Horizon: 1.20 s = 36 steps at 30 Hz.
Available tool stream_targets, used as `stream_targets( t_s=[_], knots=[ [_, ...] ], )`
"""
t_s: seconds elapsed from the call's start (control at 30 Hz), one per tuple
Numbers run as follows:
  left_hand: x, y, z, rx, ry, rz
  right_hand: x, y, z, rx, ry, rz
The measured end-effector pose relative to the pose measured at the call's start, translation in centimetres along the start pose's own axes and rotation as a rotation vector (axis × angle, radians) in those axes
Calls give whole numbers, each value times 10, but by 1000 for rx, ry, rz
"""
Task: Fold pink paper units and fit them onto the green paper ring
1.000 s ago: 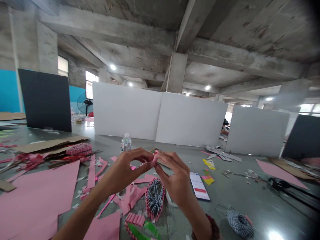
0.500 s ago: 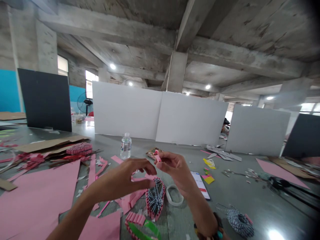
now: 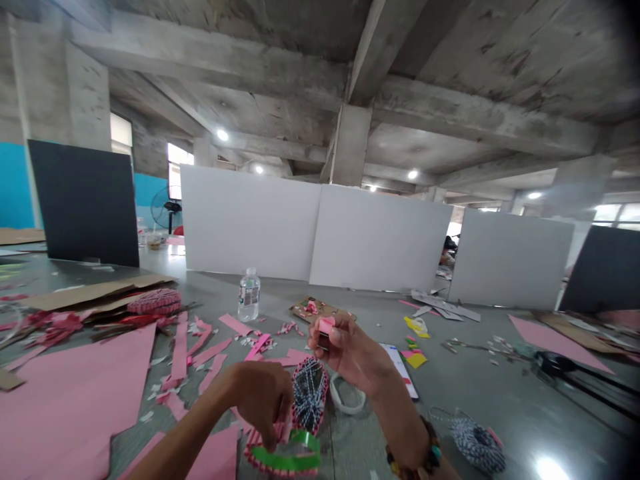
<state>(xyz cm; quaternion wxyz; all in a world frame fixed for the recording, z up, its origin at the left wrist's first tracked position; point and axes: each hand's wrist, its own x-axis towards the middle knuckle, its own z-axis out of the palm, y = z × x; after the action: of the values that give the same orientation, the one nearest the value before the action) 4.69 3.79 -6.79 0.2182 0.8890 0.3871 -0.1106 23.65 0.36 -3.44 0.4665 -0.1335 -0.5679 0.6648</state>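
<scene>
My right hand [image 3: 345, 343] is closed in a pinch around a small folded piece of pink paper [image 3: 327, 325], with a dark layer showing at its side. Lower down, my left hand [image 3: 263, 397] has its fingers curled downward at a strip of pink paper rolls [image 3: 257, 453] with a green band [image 3: 287, 460] inside it. What those fingertips grip is partly hidden. Between the hands lies an oval piece [image 3: 310, 393], edged with pink rolls and laced with black-and-white cord. A ring of whitish tape [image 3: 347, 393] lies beside it, below my right hand.
A water bottle [image 3: 249, 295] stands behind the hands. Pink sheets [image 3: 75, 400] and scraps cover the left side. To the right are a phone [image 3: 400, 370], a coil of cord [image 3: 477, 443] and black-handled scissors [image 3: 555, 367]. White panels [image 3: 380, 237] stand across the back.
My left hand has dropped from beside my right hand to the pink roll strip with the green band. The right hand keeps its pinch on the pink paper, slightly lower and turned.
</scene>
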Motion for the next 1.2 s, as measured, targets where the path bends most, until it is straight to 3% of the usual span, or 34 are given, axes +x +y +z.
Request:
stream_targets(
  t_s=[0.1, 0.23, 0.37, 0.47, 0.6, 0.73, 0.93, 1.2],
  knots=[
    [-24, 4, -11, -64, 72, 24, 2, -1, 2, -86, 1, 13],
    [-56, 15, -23, -66, 302, 45, 3, -1, 1, -308, 67, 2],
    [-72, 20, -26, -31, 410, 41, 0, 0, -3, -603, 153, -67],
    [-72, 21, -23, -34, 403, 30, -2, -1, -5, -787, 170, -112],
    [-61, 22, -18, 46, 299, -8, -6, -3, -6, -871, 94, 8],
    [-57, 21, -19, 59, 492, 31, -10, -4, -8, -929, 139, 71],
    [-68, 19, -28, 4, 740, 5, -15, -5, -12, -1084, 237, -4],
    [-74, 23, -30, 16, 806, 88, -15, -6, -2, -1018, 227, -40]
  ],
)
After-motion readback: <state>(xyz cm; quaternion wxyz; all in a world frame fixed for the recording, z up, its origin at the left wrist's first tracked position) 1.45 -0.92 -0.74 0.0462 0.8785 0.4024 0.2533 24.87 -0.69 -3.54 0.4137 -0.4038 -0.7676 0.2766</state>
